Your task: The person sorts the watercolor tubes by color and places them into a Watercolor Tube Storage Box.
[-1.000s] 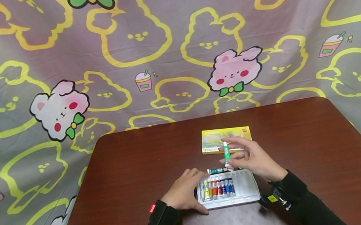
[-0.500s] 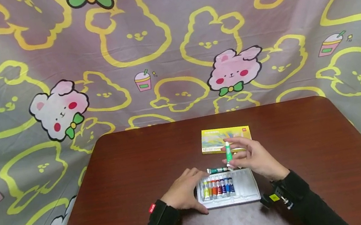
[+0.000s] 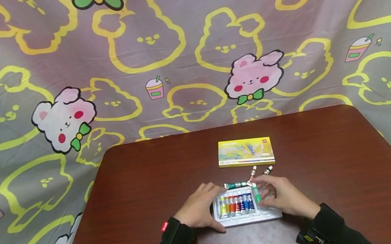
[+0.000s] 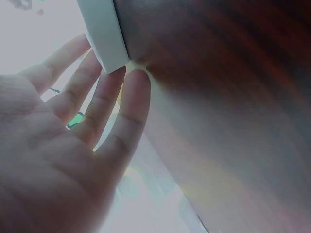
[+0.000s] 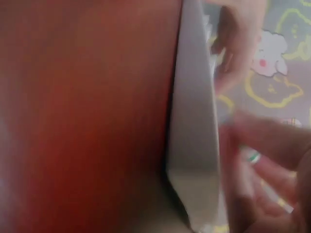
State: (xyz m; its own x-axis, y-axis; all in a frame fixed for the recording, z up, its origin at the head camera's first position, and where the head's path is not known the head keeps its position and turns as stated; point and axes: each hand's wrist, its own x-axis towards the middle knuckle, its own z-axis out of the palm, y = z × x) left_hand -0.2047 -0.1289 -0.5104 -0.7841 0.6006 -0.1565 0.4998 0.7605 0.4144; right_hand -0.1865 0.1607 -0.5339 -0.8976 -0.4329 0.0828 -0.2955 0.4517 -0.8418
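A white plastic paint tray point(image 3: 268, 215) lies on the table, a row of several coloured paint tubes point(image 3: 236, 203) filling its left part. My left hand point(image 3: 201, 206) holds the tray's left end, thumb at the front corner and fingers at the back. In the left wrist view, those fingers point(image 4: 133, 97) meet the white tray's corner point(image 4: 109, 43). Between thumb and fingertips, my right hand point(image 3: 285, 194) pinches a light green paint tube point(image 3: 256, 193) over the tray, just right of the row. The right wrist view shows the tray's side wall point(image 5: 194, 111) beside that blurred hand point(image 5: 272, 179).
Behind the tray lie a dark green tube point(image 3: 235, 184), a brownish tube point(image 3: 252, 172) and a black tube point(image 3: 267, 170). Farther back is a flat yellow paint box point(image 3: 245, 151). A patterned cloth point(image 3: 185, 55) hangs beyond the brown table point(image 3: 143, 177).
My right hand has come down and toward me, carrying the light green tube from above the tray's back edge to beside the row. The left hand and tray stay put.
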